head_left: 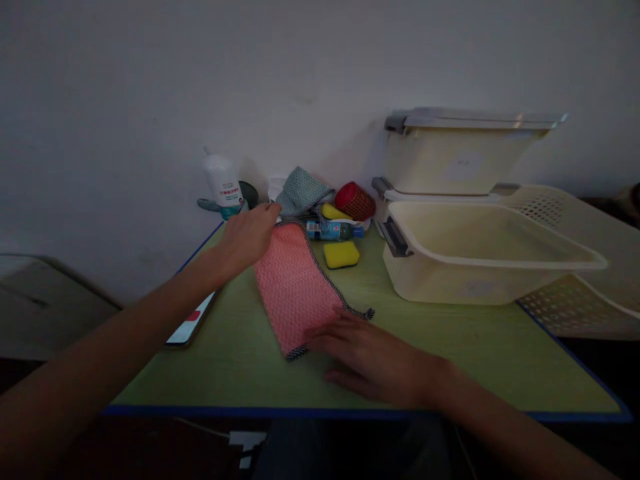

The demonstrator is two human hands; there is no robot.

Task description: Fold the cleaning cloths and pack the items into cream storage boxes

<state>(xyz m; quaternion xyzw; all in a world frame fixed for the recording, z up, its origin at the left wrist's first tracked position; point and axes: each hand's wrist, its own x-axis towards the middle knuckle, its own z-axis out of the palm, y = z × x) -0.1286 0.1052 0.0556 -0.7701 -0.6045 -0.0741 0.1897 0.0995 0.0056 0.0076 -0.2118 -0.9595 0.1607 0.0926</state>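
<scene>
A pink cleaning cloth [297,287] with a black-and-white edge lies mostly spread on the green table. My left hand [250,232] is closed at its far left corner, fingertips pinching the fabric. At the near right edge, my right hand [373,357] rests with its fingers stretched out over the cloth, holding nothing. A yellow sponge [341,255] lies just right of the cloth. Behind it are a small blue-labelled bottle [330,231], a grey-green cloth [303,192] and a red mesh roll [355,201].
Pale storage bins [450,283] are stacked on the right, beside a perforated basket [565,220]. A white bottle [223,180] leans near the wall at the back left. Under my left forearm, a phone [193,323] lies by the left edge of the table [450,367].
</scene>
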